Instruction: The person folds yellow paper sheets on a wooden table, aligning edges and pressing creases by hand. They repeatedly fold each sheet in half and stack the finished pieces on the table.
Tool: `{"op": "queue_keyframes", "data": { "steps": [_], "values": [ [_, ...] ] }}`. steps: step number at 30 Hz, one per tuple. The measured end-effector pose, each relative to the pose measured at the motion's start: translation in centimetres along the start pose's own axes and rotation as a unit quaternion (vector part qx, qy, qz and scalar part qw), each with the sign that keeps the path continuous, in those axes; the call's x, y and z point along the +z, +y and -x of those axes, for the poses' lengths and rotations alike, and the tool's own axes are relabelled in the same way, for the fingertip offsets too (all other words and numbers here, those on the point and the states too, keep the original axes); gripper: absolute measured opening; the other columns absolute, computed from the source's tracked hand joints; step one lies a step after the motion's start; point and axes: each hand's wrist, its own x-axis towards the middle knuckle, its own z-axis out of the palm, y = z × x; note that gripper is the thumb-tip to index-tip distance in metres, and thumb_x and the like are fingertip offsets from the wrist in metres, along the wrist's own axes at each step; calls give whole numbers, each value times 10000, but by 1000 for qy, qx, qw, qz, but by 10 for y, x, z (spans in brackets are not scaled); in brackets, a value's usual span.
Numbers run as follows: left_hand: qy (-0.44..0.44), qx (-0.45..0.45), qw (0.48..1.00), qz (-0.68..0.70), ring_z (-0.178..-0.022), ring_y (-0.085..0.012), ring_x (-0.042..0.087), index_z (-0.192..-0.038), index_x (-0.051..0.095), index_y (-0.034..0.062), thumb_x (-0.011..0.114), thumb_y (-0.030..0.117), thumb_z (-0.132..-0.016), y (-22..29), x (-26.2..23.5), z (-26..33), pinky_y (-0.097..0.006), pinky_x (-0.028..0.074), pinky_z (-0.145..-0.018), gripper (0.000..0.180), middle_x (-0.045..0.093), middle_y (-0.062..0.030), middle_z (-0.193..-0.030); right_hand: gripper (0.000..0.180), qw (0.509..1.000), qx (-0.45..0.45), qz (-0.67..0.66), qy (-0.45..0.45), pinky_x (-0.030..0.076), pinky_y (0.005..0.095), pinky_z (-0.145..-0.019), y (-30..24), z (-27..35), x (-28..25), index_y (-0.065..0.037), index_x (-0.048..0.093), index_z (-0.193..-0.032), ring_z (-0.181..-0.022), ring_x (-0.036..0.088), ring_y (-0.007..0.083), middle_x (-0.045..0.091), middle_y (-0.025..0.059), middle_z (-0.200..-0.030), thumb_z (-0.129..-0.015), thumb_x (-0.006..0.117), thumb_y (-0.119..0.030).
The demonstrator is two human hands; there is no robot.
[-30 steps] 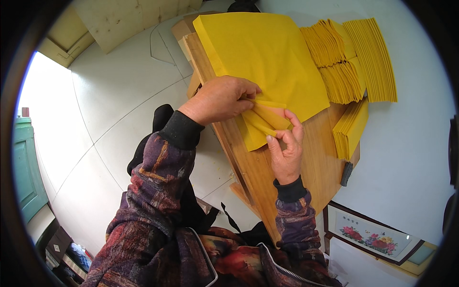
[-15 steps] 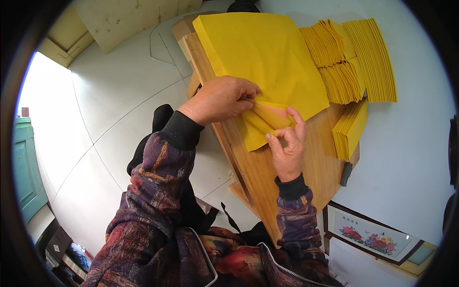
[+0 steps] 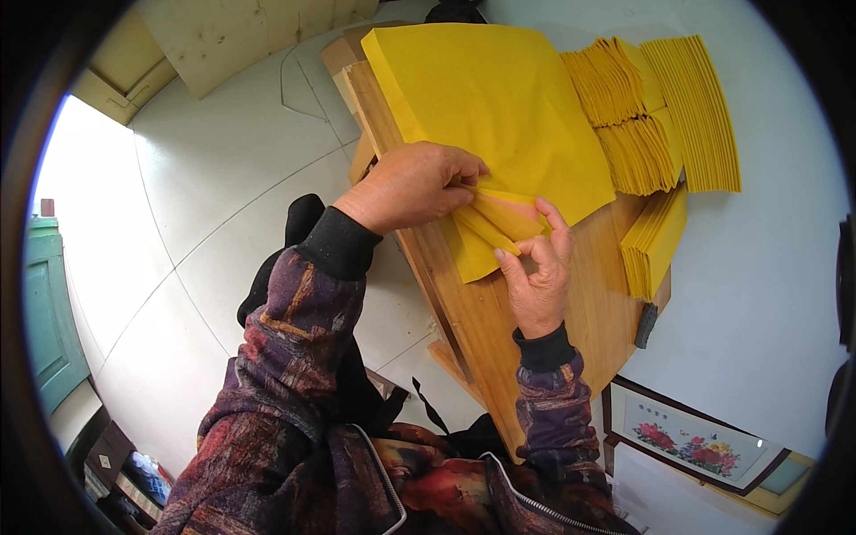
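Observation:
A large yellow stack of thin cloth-like sheets [image 3: 490,98] covers the upper part of the wooden table, its near edge rumpled. My left hand [image 3: 419,183] is closed in a pinch on a yellow sheet [image 3: 474,254] at the stack's near left edge. That sheet is folded and lifted between my hands, thin enough for fingers to show through it. Low on its right side, my right hand [image 3: 539,281] pinches the fold between thumb and a curled finger, while other fingers reach behind the sheet. How many layers I hold is hidden.
Folded yellow bundles [image 3: 620,107] stand to the right of the stack, with more pleated ones [image 3: 691,111] against the white wall. A dark grey block [image 3: 646,325] sits at the right edge of the wooden table [image 3: 571,321]. A framed flower picture [image 3: 687,437] is lower right.

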Motion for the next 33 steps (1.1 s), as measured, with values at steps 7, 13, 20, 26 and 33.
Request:
{"op": "queue_keyframes", "data": {
  "steps": [7,13,20,26,33],
  "values": [
    [0,-9,1000,4,-862,-295,656,-1006,677,28,652,162,-817,2,0,1,-359,515,-755,233,698,-114,-988,183,1000,16,-19,18,420,379,-927,-1,-1,-1,-46,562,-795,-1186,435,320,463,173,-1345,-747,735,-14],
    [-1,0,1000,2,-861,-300,653,-979,676,26,647,184,-827,0,0,0,-365,513,-751,221,698,-109,-990,121,999,19,-18,35,439,365,-895,0,-3,-2,-28,575,-857,-1136,476,310,473,187,-1328,-819,687,-48],
    [-2,7,1000,11,-870,-303,652,-967,671,21,649,201,-825,0,0,0,-365,513,-756,230,696,-105,-1015,87,999,10,3,50,430,386,-935,7,-8,-3,-10,566,-875,-1152,501,325,507,197,-1289,-868,632,-67],
    [-11,17,1000,-21,-831,-264,651,-1135,622,2,664,76,-812,2,-1,1,-317,513,-748,334,681,-108,-894,164,993,91,-63,32,414,364,-962,6,-13,-3,5,584,-990,-1163,513,285,520,176,-1287,-874,640,-96],
    [-9,0,1000,12,-794,-235,638,-1098,636,-7,642,45,-804,8,-5,1,-307,505,-734,299,670,-104,-863,351,995,90,11,48,375,410,-1000,3,-3,1,9,549,-1075,-1137,501,331,511,167,-1254,-766,699,-59]
  ]
}}
